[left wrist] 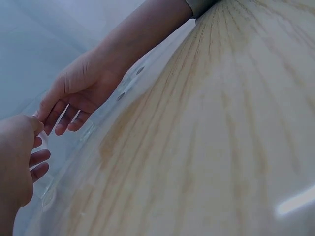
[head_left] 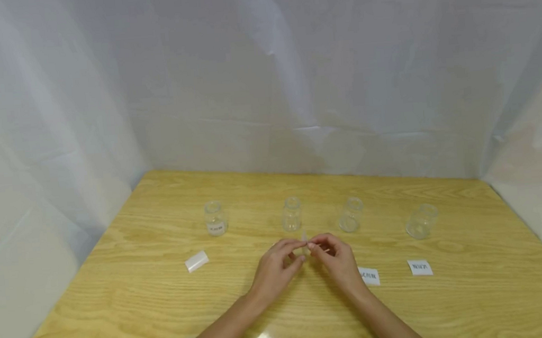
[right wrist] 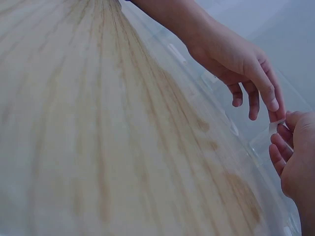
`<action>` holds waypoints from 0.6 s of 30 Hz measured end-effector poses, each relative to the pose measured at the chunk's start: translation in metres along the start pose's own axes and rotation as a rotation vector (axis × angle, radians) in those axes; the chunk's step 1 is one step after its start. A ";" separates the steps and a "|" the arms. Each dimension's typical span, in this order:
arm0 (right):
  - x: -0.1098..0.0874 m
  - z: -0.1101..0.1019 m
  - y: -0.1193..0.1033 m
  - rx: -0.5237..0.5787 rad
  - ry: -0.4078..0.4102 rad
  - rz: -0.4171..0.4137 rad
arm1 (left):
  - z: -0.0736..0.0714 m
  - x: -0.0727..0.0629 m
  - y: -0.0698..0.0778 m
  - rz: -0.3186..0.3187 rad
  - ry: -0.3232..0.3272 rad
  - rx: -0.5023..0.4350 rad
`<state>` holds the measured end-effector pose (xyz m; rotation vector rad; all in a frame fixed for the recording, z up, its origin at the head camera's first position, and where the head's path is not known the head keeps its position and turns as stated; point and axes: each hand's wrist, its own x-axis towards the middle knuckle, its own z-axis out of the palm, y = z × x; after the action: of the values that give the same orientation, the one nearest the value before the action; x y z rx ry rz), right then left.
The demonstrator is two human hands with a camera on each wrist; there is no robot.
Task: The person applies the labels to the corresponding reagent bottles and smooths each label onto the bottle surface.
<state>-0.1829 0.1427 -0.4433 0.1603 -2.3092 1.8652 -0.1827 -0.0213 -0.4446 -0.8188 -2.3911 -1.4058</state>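
Note:
My left hand [head_left: 276,269] and right hand [head_left: 339,263] meet fingertip to fingertip over the middle of the table. Between them they pinch a small whitish label [right wrist: 273,128], seen mostly edge-on and partly covered by the fingers. In the right wrist view its pale edge shows right at the fingertips. The other fingers of both hands are loosely bent. Just beyond the hands stands a clear glass jar [head_left: 292,215] without a label. By the right wrist lies a white label [head_left: 369,276] with dark printed characters, partly hidden by that arm.
Another printed label [head_left: 420,267] lies farther right. At the left stands a glass jar [head_left: 214,216] with a label on its front, and a curled white slip [head_left: 196,261] lies before it. Two more plain jars [head_left: 351,215] stand right of the middle. White sheeting [head_left: 264,84] surrounds the table.

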 end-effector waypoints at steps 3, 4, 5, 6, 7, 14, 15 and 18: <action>0.000 0.001 -0.001 0.009 -0.015 -0.002 | 0.000 0.000 0.000 -0.018 0.002 -0.012; 0.000 0.001 -0.002 0.011 -0.022 -0.007 | 0.000 0.000 0.000 -0.027 0.003 -0.019; 0.000 0.001 -0.002 0.013 -0.030 -0.013 | 0.000 0.000 0.000 -0.036 0.006 -0.024; 0.000 0.001 -0.002 0.013 -0.038 -0.020 | 0.000 0.000 -0.001 -0.049 0.010 -0.032; 0.000 0.001 -0.002 0.015 -0.047 -0.029 | 0.000 0.000 -0.001 -0.062 0.015 -0.039; -0.002 0.000 -0.001 0.003 -0.064 -0.065 | -0.001 0.002 -0.001 -0.175 0.068 -0.096; -0.002 0.000 0.000 -0.011 -0.044 -0.065 | -0.001 0.002 -0.001 -0.195 0.072 -0.110; 0.000 -0.001 0.002 -0.045 0.032 -0.066 | -0.001 0.003 -0.001 -0.235 0.087 -0.156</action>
<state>-0.1831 0.1436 -0.4450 0.1965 -2.2935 1.7700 -0.1858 -0.0215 -0.4437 -0.5100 -2.3965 -1.6966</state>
